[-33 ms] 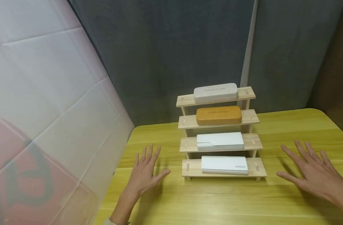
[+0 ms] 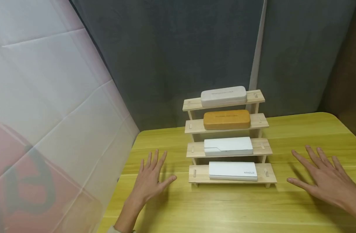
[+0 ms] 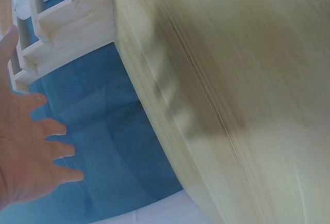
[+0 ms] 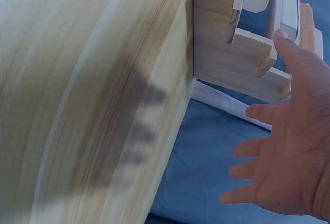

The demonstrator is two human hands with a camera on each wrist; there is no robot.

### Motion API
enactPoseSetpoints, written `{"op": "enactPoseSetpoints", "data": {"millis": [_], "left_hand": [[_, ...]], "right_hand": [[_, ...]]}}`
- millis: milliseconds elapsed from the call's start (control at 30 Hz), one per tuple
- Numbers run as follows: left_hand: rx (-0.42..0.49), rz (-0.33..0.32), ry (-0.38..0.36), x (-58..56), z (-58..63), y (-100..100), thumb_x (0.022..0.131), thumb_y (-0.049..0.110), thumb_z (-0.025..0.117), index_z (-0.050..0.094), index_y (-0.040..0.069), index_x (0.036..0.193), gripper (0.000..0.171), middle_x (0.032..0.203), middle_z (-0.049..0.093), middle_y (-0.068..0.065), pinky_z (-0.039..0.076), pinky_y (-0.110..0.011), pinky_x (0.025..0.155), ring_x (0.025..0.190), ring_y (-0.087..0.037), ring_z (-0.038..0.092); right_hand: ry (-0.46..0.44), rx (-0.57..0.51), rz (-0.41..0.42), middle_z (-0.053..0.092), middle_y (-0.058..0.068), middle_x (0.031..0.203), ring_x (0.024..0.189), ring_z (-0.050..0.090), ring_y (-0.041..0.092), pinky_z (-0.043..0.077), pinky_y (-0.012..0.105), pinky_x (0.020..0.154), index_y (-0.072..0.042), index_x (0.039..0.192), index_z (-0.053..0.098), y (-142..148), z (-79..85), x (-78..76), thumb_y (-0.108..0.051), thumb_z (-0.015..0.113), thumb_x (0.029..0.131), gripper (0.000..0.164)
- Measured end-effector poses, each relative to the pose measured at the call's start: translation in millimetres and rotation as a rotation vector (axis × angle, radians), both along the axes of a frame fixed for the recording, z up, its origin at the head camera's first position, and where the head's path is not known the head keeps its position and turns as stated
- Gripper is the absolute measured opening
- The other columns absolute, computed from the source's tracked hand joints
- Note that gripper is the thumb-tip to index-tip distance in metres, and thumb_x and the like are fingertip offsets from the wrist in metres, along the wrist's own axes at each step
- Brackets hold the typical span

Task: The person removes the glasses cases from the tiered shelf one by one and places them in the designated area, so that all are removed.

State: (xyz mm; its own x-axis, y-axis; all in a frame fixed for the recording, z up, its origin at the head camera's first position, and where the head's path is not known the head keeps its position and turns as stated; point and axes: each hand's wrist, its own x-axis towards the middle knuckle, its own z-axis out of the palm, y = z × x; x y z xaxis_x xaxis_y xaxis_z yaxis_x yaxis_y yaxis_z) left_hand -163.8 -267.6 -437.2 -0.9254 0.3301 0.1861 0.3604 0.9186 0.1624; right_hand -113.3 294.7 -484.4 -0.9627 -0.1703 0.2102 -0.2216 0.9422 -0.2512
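A pale wooden four-tier stand [image 2: 200,174] holds one long eyeglass case per step. From the top they are an off-white case [image 2: 223,96], an orange-brown case [image 2: 226,119], a white case with a stepped flap line [image 2: 228,146] and a white case with dark lettering [image 2: 233,171]. My left hand [image 2: 148,184] is held over the table left of the stand, palm down, fingers spread, holding nothing. To the stand's right, my right hand [image 2: 326,179] is spread the same way and also holds nothing. Both wrist views show the hands apart from the stand, casting shadows on the wood.
The stand sits on a yellowish wood-grain table [image 2: 224,207]. Behind it hangs a dark grey curtain [image 2: 166,64] with a pale strip. A light printed cloth [image 2: 64,97] borders the left side, and a brown surface [image 2: 347,81] rises at the far right.
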Motion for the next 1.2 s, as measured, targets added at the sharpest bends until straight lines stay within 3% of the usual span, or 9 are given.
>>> {"op": "enactPoseSetpoints", "data": {"millis": [267, 467, 567, 700, 900, 1200], "left_hand": [[0.032, -0.008, -0.013, -0.3, -0.7, 0.6, 0.097, 0.068, 0.063, 0.022, 0.018, 0.171, 0.098, 0.174, 0.01, -0.019, 0.007, -0.071, 0.126, 0.16, -0.044, 0.009], [0.085, -0.018, -0.021, -2.6, -0.7, 2.9, 0.098, 0.065, 0.065, 0.014, 0.013, 0.172, 0.103, 0.175, 0.007, -0.018, 0.006, -0.064, 0.129, 0.161, -0.04, 0.007], [0.125, -0.031, -0.022, -3.5, 0.4, 5.6, 0.098, 0.062, 0.067, 0.009, 0.009, 0.171, 0.107, 0.176, 0.005, -0.017, 0.008, -0.06, 0.13, 0.162, -0.037, 0.007], [0.186, -0.046, -0.019, -3.9, 2.0, 10.3, 0.099, 0.058, 0.07, 0.005, 0.004, 0.17, 0.111, 0.177, 0.002, -0.015, 0.013, -0.058, 0.13, 0.162, -0.034, 0.009], [0.316, -0.056, -0.046, -2.5, 3.7, 21.3, 0.096, 0.049, 0.079, 0.003, 0.004, 0.17, 0.116, 0.177, 0.005, -0.014, 0.02, -0.058, 0.128, 0.161, -0.036, 0.015], [0.468, -0.099, -0.085, 0.1, 4.1, 38.3, 0.092, 0.043, 0.084, 0.004, 0.009, 0.171, 0.118, 0.176, 0.011, -0.011, 0.027, -0.057, 0.124, 0.157, -0.038, 0.026]], "right_hand": [[0.021, -0.052, 0.028, 0.011, 0.038, 0.169, 0.151, 0.012, 0.066, -0.005, 0.078, 0.12, -0.017, 0.172, 0.016, 2.9, -3.0, -0.1, -0.059, 0.076, 0.092, 0.109], [0.042, -0.108, 0.06, 0.012, 0.035, 0.17, 0.157, 0.012, 0.054, -0.008, 0.055, 0.129, -0.01, 0.171, 0.008, 1.6, -2.3, -1.4, -0.056, 0.08, 0.09, 0.118], [0.018, -0.16, 0.061, 0.013, 0.032, 0.172, 0.156, 0.016, 0.054, 0.009, 0.069, 0.126, -0.008, 0.171, 0.007, -1.2, 1.2, -2.5, -0.053, 0.084, 0.088, 0.122], [-0.047, -0.233, 0.053, 0.012, 0.029, 0.173, 0.148, 0.028, 0.061, 0.033, 0.086, 0.099, -0.01, 0.172, 0.005, -6.6, 6.0, -4.3, -0.05, 0.088, 0.085, 0.126], [-0.059, -0.276, 0.089, 0.024, 0.036, 0.167, 0.132, 0.044, 0.067, 0.043, 0.082, 0.094, -0.007, 0.171, 0.007, -17.4, 4.4, -6.9, -0.048, 0.093, 0.079, 0.132], [-0.099, -0.422, 0.161, 0.037, 0.043, 0.155, 0.129, 0.046, 0.069, 0.044, 0.081, 0.095, -0.004, 0.17, 0.016, -33.4, -4.4, -11.4, -0.039, 0.096, 0.078, 0.127]]}}
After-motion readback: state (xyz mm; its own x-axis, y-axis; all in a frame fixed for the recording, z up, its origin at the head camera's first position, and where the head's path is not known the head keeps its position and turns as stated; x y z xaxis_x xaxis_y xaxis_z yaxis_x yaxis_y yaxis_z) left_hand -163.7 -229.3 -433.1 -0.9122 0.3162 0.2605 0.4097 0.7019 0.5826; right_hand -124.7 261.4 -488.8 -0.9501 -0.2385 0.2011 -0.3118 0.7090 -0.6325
